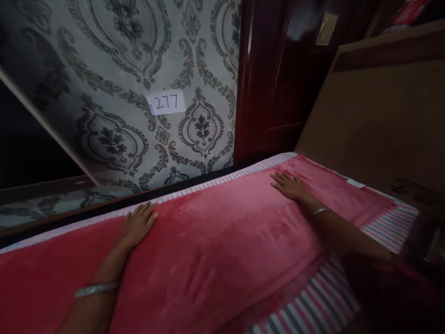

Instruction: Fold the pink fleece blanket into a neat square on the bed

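Note:
A plush red-pink blanket [222, 241] lies spread out over a striped sheet [302, 306], whose pink, white and grey stripes show along the near and far edges. Flat on the blanket near its far edge rests my left hand [137, 225], fingers spread, with a bangle on the wrist. Farther right, my right hand [288, 185] also lies palm down on the cloth with its fingers stretched out; a thin bangle circles that wrist. Brushed marks show in the pile between my arms. A small white tag [355, 183] sits at the blanket's right edge.
Patterned wallpaper [201, 125] with a paper label [167, 102] reading 277 rises behind the far edge. A dark red door [278, 83] stands to its right. A large cardboard box [382, 116] leans at the right end, and a dark panel [31, 139] is at the left.

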Demonstrator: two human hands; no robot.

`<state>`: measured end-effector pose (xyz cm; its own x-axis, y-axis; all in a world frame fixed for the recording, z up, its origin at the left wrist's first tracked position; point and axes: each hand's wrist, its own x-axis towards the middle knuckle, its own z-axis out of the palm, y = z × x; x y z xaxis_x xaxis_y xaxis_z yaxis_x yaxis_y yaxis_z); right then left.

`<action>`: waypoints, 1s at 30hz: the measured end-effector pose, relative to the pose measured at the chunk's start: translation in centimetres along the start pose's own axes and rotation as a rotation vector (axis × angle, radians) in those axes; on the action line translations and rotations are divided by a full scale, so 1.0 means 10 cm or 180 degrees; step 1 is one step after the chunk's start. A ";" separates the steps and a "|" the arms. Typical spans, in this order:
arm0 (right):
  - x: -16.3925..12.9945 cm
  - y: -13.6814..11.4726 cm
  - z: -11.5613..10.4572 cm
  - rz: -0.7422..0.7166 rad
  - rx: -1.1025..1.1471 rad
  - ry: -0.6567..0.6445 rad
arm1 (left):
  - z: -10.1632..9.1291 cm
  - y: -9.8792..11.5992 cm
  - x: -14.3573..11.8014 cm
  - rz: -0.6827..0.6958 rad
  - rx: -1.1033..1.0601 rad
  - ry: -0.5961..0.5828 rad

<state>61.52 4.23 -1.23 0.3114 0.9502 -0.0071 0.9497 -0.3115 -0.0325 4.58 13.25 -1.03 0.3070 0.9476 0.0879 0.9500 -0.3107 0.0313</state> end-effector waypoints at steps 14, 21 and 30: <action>-0.41 -1.27 0.05 -0.2458 0.0860 0.0161 | -0.16 1.41 0.18 0.1269 -0.0133 0.0115; 0.45 0.23 -0.09 -0.1163 0.0432 0.0248 | 0.32 1.70 0.12 0.1376 -0.0170 0.0268; 1.09 1.54 -0.07 0.0115 0.0381 0.0151 | 0.56 1.41 0.20 0.1702 -0.0115 0.0674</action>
<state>79.60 9.77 -1.16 0.3493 0.9363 0.0367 0.9280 -0.3402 -0.1521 18.89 11.21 -5.98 0.7226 0.6238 0.2980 0.6620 -0.7485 -0.0386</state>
